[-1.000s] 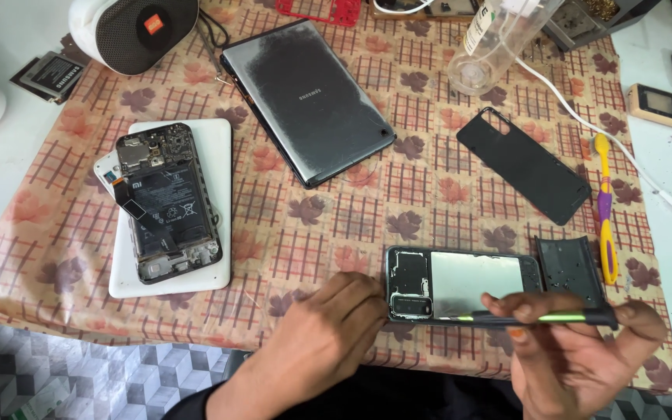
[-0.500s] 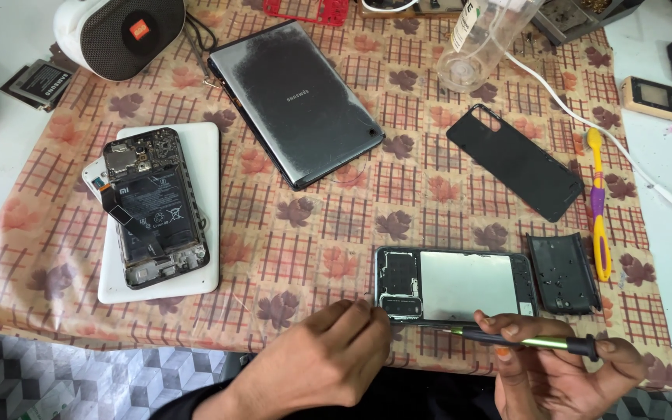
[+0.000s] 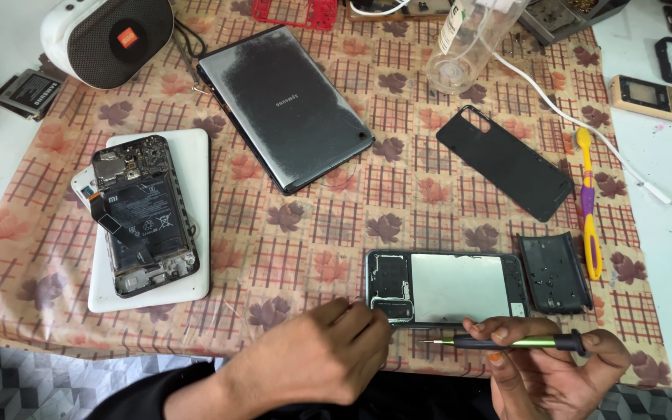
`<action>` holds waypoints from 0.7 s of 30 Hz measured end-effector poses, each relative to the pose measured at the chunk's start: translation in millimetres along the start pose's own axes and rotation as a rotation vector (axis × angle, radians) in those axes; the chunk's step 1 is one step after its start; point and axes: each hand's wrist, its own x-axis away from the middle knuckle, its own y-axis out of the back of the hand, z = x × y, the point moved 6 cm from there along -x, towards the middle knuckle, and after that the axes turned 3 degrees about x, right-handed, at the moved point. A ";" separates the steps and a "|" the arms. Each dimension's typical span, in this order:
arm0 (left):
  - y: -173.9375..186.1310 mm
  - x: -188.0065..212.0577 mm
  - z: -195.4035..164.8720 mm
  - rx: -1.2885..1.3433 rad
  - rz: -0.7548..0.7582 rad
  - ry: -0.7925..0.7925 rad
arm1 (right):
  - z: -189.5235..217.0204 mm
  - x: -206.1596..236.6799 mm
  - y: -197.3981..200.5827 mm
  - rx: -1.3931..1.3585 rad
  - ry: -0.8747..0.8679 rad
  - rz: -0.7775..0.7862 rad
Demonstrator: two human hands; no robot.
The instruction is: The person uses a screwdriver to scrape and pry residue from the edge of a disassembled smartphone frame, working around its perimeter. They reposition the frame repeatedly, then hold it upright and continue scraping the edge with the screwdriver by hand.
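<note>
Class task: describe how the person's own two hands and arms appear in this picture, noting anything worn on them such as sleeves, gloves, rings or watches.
Both hands are bare: no gloves, and no rings or watch show. The left hand leads back to a dark, black-looking sleeve that ends near the wrist. The right hand is cut off by the lower picture edge, so its wrist and any sleeve cannot be seen.

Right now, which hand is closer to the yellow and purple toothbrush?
Right. The right hand with the screwdriver sits just below the toothbrush; the left hand is far off, past the opened phone.

Open cloth between opened phone and frame; further right, hemmed in by black cover and toothbrush.
</note>
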 end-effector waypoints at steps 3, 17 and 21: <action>-2.3 7.0 -5.4 -0.032 -0.035 0.088 | 0.5 0.2 -2.0 -0.007 0.009 0.003; -22.6 23.0 -11.9 0.022 -0.294 0.485 | 4.9 -4.4 -7.2 -0.033 0.014 -0.023; -22.7 17.7 -20.9 -0.144 -0.132 0.321 | 3.6 -4.4 -7.6 -0.032 0.007 -0.004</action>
